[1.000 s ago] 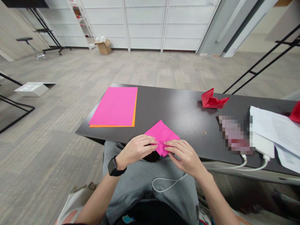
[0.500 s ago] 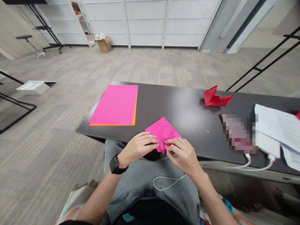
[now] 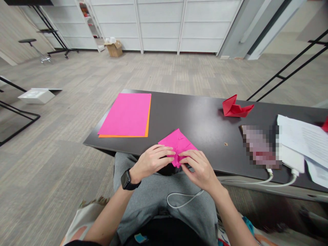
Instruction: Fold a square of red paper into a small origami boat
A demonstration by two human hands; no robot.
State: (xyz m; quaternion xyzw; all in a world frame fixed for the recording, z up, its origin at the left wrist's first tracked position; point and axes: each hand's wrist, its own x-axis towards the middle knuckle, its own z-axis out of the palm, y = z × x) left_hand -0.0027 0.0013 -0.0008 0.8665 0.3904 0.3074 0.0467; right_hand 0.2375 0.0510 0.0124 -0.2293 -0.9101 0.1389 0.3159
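A folded pink paper, diamond-shaped, lies at the near edge of the dark table. My left hand, with a black watch on its wrist, pinches the paper's near corner from the left. My right hand pinches the same corner from the right. The fingertips of both hands meet over the paper's lowest point, which hangs just past the table edge above my lap.
A stack of flat pink and orange sheets lies at the table's left end. A red folded paper boat stands at the back right. White papers, a blurred object and white cables fill the right side.
The pink paper's near corner has been folded up shorter under my fingers. Both hands stay at the same spot, with the fingertips drawn closer together.
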